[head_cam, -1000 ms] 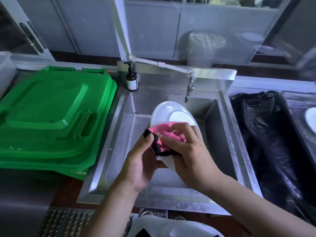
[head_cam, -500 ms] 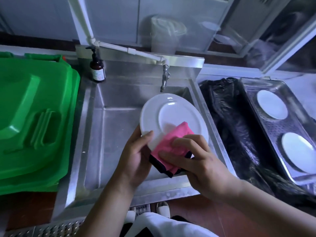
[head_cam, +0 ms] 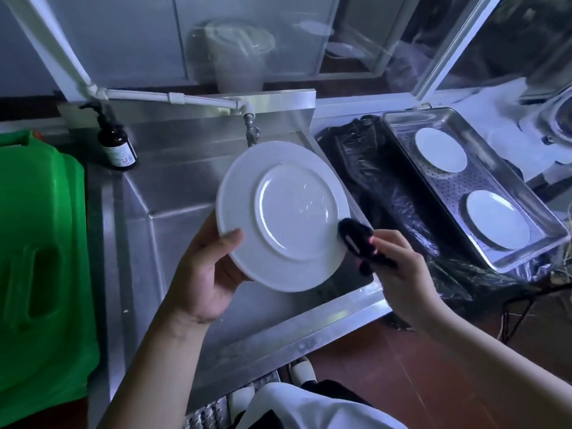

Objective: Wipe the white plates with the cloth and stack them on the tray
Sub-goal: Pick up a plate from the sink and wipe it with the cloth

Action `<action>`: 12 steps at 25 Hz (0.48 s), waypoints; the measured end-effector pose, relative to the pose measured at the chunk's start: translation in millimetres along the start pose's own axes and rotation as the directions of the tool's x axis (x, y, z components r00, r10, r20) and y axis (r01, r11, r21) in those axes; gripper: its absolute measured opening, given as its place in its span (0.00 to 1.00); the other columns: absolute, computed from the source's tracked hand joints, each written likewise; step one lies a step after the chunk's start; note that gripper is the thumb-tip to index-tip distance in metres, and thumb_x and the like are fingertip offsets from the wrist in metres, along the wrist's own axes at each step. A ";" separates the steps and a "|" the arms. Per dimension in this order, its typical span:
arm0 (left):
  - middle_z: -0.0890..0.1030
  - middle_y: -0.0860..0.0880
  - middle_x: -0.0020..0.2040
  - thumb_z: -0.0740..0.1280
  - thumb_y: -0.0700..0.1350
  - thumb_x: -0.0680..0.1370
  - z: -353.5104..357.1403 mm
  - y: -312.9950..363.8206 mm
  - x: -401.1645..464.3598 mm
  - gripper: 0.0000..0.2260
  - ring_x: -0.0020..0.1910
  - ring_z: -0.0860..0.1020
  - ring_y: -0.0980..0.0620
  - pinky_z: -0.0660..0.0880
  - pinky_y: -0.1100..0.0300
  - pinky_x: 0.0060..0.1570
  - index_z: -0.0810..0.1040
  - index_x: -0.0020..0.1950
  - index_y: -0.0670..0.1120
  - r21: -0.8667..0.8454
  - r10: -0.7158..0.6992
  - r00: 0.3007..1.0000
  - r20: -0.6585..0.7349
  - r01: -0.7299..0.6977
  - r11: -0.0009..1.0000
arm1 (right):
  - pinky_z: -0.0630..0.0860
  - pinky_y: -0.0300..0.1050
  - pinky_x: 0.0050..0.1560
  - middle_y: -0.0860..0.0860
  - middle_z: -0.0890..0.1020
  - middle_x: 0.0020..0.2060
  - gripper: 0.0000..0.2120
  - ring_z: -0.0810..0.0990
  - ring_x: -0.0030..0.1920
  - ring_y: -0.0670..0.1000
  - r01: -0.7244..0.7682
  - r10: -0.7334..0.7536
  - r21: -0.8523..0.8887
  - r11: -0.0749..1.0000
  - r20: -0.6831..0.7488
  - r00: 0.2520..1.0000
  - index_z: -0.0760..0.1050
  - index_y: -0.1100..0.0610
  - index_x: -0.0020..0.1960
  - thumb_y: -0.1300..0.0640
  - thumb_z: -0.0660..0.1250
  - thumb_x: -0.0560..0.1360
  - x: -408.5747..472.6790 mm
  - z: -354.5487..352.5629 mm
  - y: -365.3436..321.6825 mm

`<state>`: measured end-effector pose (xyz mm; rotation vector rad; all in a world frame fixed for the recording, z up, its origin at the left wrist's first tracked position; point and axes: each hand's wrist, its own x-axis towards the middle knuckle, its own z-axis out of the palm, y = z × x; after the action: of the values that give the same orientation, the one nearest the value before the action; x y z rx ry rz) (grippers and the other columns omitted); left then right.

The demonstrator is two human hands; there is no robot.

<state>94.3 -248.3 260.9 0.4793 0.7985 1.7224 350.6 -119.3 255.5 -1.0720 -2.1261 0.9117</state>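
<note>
My left hand (head_cam: 205,274) grips a white plate (head_cam: 284,215) by its lower left rim, thumb on the near face, and holds it tilted over the steel sink (head_cam: 173,187) with its underside toward me. My right hand (head_cam: 399,274) grips the cloth (head_cam: 356,239), which shows mostly dark with a little pink, at the plate's right rim. A steel tray (head_cam: 538,218) stands at the right with two white plates in it, one at the far end (head_cam: 441,150) and one at the near end (head_cam: 496,224), side by side.
A brown pump bottle (head_cam: 116,140) stands at the sink's back left corner. The tap (head_cam: 251,131) hangs just behind the plate. Green plastic lids (head_cam: 40,258) fill the left side. A black plastic bag (head_cam: 380,193) lies between sink and tray.
The view has swung right toward the tray. The plate was turned so its underside faces me. My right hand with the cloth slid off the plate's face to its right rim.
</note>
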 end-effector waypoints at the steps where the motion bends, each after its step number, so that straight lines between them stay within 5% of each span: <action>1: 0.84 0.48 0.58 0.61 0.40 0.76 1.5 1.2 -1.5 0.20 0.55 0.83 0.49 0.83 0.53 0.42 0.83 0.61 0.55 0.016 0.001 1.000 0.004 -0.001 1.000 | 0.80 0.46 0.50 0.57 0.81 0.52 0.18 0.81 0.48 0.56 -0.210 0.219 0.195 0.958 -0.026 0.975 0.84 0.52 0.51 0.73 0.65 0.77 5.0 1.4 0.5; 3: 0.84 0.48 0.58 0.62 0.39 0.75 5.0 2.9 -5.5 0.20 0.56 0.83 0.48 0.83 0.52 0.43 0.83 0.61 0.56 0.058 0.005 1.000 0.012 -0.006 0.998 | 0.80 0.56 0.50 0.61 0.83 0.49 0.16 0.82 0.48 0.60 -0.460 0.508 0.412 0.787 -0.009 0.861 0.84 0.50 0.51 0.69 0.65 0.79 16.2 -1.5 -3.1; 4: 0.84 0.48 0.58 0.62 0.39 0.75 6.8 4.1 -7.1 0.20 0.56 0.83 0.48 0.83 0.52 0.44 0.84 0.61 0.56 0.088 0.007 1.000 0.016 -0.008 0.996 | 0.78 0.56 0.48 0.60 0.84 0.46 0.17 0.81 0.46 0.60 -0.448 0.499 0.385 0.807 -0.037 0.866 0.84 0.47 0.51 0.68 0.66 0.79 24.5 -4.8 -8.8; 7: 0.85 0.50 0.55 0.62 0.39 0.75 15.1 5.9 -7.4 0.20 0.53 0.83 0.50 0.83 0.54 0.41 0.85 0.58 0.58 0.149 -0.008 1.000 0.017 0.005 0.989 | 0.78 0.52 0.51 0.55 0.84 0.56 0.19 0.82 0.51 0.53 0.051 -0.043 0.093 0.994 -0.091 0.995 0.83 0.51 0.57 0.71 0.65 0.78 54.2 -13.4 -43.4; 9: 0.86 0.49 0.55 0.63 0.38 0.75 22.5 7.8 -4.2 0.20 0.53 0.84 0.50 0.83 0.54 0.41 0.85 0.58 0.57 0.157 -0.026 0.999 0.032 0.021 0.987 | 0.73 0.57 0.67 0.56 0.78 0.66 0.21 0.77 0.67 0.55 0.464 -0.461 -0.034 0.885 0.060 0.885 0.80 0.59 0.64 0.74 0.61 0.76 76.4 -13.4 -78.5; 12: 0.85 0.46 0.58 0.63 0.38 0.75 29.8 10.6 0.1 0.20 0.56 0.83 0.47 0.82 0.53 0.47 0.85 0.61 0.53 0.153 -0.038 0.997 0.071 0.026 0.988 | 0.63 0.57 0.75 0.56 0.77 0.69 0.24 0.69 0.74 0.58 0.738 -0.655 -0.124 0.663 0.383 0.652 0.78 0.58 0.67 0.73 0.60 0.75 109.5 -4.1 -113.0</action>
<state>107.2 -241.9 289.0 0.6271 0.8833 1.6115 248.3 -75.9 366.9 -0.1083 -2.6705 0.4111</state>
